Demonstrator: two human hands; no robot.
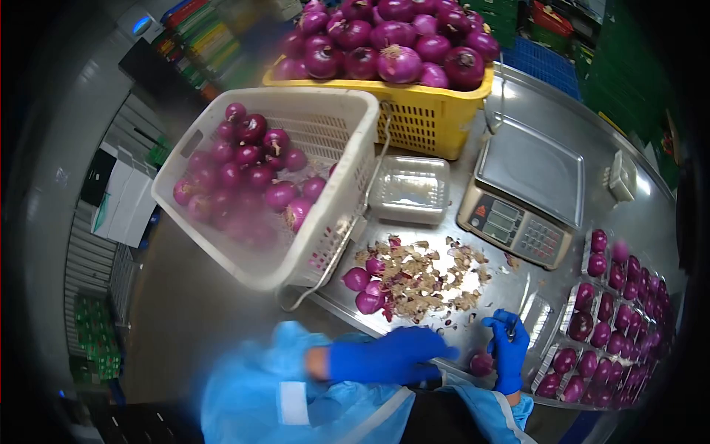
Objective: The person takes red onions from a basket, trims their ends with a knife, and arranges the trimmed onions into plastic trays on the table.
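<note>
My left hand [392, 357], in a blue glove, reaches rightward over the table's front edge. Its fingers are stretched out, somewhat blurred, with nothing visible in them. To the right, my right hand [509, 346], also gloved in blue, has curled fingers around something small and dark that I cannot make out. A single purple onion [481, 363] lies between the two hands, close to the right one. Beyond my left hand, dry onion peelings [421, 277] are spread on the metal table [506, 285]. Several onions [369, 303] rest at the left side of the peelings.
At left stands a white crate [355, 140] partly filled with onions. Behind it is a heaped yellow crate [414, 115]. Clear plastic trays [409, 189] are stacked near a weighing scale [529, 174]. Packed onion trays [592, 362] cover the right side.
</note>
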